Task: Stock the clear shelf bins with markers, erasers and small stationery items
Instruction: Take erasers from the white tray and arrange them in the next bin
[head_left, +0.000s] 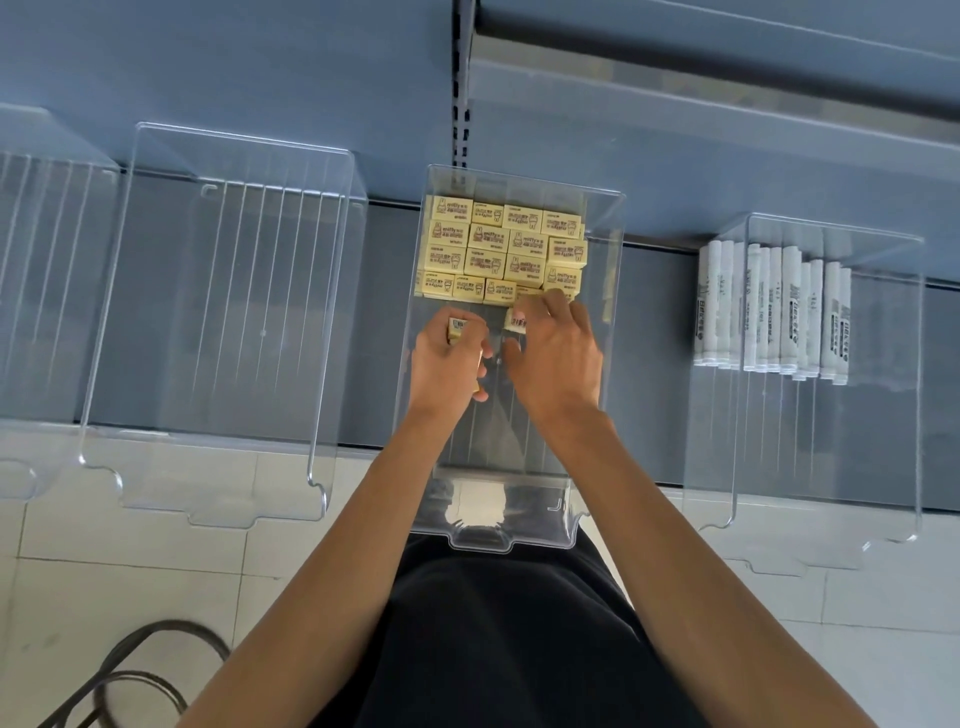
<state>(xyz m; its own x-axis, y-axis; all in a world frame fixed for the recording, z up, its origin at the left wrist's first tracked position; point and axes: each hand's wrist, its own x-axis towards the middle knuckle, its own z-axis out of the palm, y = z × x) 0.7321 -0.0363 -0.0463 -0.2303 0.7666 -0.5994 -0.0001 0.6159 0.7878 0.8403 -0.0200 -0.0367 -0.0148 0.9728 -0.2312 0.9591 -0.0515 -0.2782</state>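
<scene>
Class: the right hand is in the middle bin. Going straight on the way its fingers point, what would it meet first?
The right hand would most likely meet the front row of erasers first. Its fingertips look almost against that row, though depth is unclear.

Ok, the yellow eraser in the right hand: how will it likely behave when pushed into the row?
Probably light: the right hand pinches the eraser with just its fingers. Its blocky, flat-sided shape suggests it will sit flat, not roll, like the packed rows. The printed sleeve may slide easily on the clear bin floor.
</scene>
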